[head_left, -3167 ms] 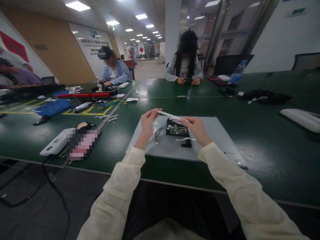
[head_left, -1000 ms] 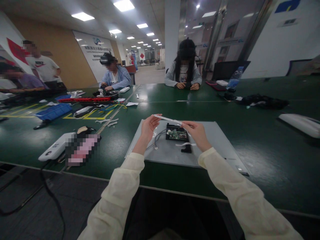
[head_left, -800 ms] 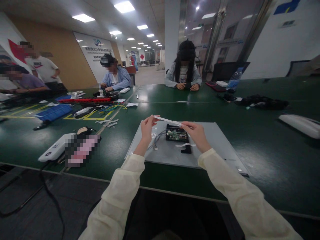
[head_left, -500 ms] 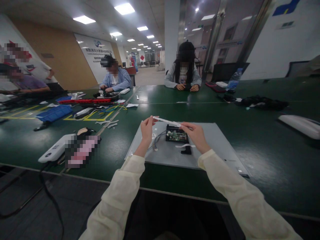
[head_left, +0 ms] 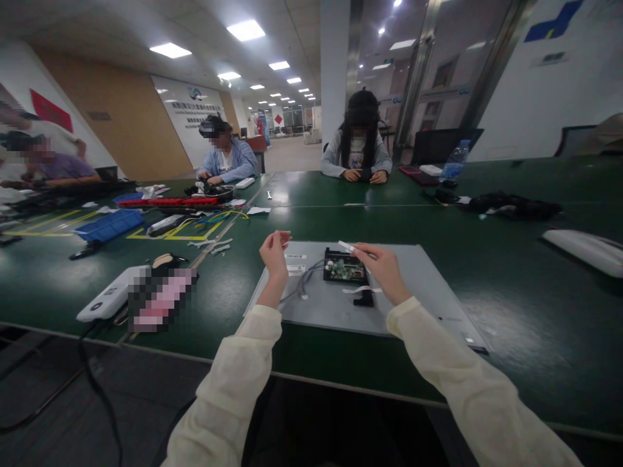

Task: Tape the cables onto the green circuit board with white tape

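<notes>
Apparently partway along, we pinch a white strip (head_left: pixel 346 247) in our right hand (head_left: pixel 384 267) above the grey panel (head_left: pixel 335 312), circuit board (head_left: pixel 343 270) exposed, and cannot tell whether our left hand (head_left: pixel 274 261), grip narrow, holds anything.

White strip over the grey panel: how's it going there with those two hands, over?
Right hand: pinching white strip. Left hand: apart from the strip, no held thing visible. Circuit board beneath, on the grey panel.

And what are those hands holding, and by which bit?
The right hand pinches a white strip just behind its short free end. I can't see anything held in the left hand.
</notes>
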`<state>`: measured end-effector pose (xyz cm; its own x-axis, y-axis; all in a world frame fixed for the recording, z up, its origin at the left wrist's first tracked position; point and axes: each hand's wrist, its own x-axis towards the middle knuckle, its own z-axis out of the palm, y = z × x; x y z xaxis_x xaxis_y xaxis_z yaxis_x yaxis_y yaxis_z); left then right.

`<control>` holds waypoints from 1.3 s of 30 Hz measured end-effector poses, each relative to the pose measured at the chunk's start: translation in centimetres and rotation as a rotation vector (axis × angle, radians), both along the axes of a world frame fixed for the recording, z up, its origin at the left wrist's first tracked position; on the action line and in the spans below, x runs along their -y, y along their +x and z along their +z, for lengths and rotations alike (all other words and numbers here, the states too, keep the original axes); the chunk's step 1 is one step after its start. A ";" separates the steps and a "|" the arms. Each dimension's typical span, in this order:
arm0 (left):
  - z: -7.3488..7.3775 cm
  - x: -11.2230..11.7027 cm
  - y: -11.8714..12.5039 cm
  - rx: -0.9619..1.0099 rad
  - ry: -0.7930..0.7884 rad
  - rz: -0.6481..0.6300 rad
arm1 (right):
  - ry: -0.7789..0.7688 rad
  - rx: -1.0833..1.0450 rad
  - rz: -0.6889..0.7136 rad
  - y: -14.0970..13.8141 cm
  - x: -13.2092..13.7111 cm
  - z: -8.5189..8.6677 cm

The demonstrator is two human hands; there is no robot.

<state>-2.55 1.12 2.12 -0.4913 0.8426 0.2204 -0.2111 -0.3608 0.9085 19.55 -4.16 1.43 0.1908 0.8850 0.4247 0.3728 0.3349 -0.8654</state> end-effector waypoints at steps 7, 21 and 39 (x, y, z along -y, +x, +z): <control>0.3 1.2 1.4 -0.275 0.115 -0.061 | 0.032 0.071 0.033 -0.4 0.4 -0.1; -0.8 2.9 3.8 -1.092 0.430 -0.332 | 0.275 0.493 0.026 -1.6 1.2 0.0; -1.2 3.6 4.2 -1.423 0.401 -0.338 | 0.325 0.601 -0.034 -1.5 0.7 -1.0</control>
